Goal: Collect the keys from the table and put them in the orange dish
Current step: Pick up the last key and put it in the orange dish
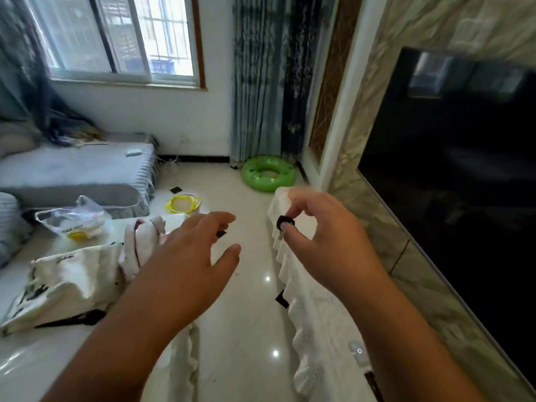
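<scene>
My right hand [324, 236] is raised over the lace-edged cloth of the low cabinet at the right. Its thumb and fingers pinch a key with a black head [285, 223], the metal blade pointing down. My left hand [191, 256] hovers above the floor gap between the table and the cabinet, fingers spread and holding nothing. No orange dish is in view. No other keys show on the table [43, 352].
On the table at the left lie a white cloth bag [66, 282] and a clear plastic bag [75, 219]. A grey sofa [72, 175] stands behind. On the floor are a green swim ring [268, 173] and yellow hoops [182, 203]. A dark TV screen [452, 175] fills the right.
</scene>
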`<state>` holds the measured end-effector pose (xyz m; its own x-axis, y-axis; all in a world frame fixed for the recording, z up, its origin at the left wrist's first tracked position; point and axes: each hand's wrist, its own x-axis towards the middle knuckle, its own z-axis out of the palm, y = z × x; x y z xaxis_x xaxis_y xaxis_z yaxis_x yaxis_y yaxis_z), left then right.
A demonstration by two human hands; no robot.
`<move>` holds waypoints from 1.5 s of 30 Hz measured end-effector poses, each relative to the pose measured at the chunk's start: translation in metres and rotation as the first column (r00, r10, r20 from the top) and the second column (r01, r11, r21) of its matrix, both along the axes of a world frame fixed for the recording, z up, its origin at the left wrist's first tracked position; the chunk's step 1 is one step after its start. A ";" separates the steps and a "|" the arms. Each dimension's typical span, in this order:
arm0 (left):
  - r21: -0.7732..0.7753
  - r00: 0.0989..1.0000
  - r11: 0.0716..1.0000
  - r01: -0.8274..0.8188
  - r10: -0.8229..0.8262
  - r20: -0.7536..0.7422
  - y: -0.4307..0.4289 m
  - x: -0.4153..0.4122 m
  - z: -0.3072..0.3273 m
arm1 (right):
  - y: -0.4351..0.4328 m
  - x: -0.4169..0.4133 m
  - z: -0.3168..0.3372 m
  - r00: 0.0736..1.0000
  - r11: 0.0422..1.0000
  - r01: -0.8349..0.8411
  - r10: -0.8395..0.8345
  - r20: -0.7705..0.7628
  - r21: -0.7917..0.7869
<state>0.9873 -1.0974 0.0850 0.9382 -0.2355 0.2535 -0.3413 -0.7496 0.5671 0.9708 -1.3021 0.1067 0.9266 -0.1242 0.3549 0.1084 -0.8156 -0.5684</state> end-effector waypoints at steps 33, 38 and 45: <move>0.039 0.994 0.994 -0.097 0.099 -0.051 -0.021 0.278 -0.037 | -0.035 0.297 -0.045 0.988 0.995 -0.100 0.097 -0.122 -0.018; -0.003 0.997 1.000 -0.029 0.029 -0.065 -0.016 0.358 -0.033 | -0.024 0.365 -0.046 0.994 0.997 -0.079 0.080 -0.081 0.008; 0.029 0.994 0.999 -0.020 0.023 -0.104 -0.030 0.464 -0.036 | -0.050 0.461 -0.064 0.998 0.997 -0.043 0.046 -0.049 0.059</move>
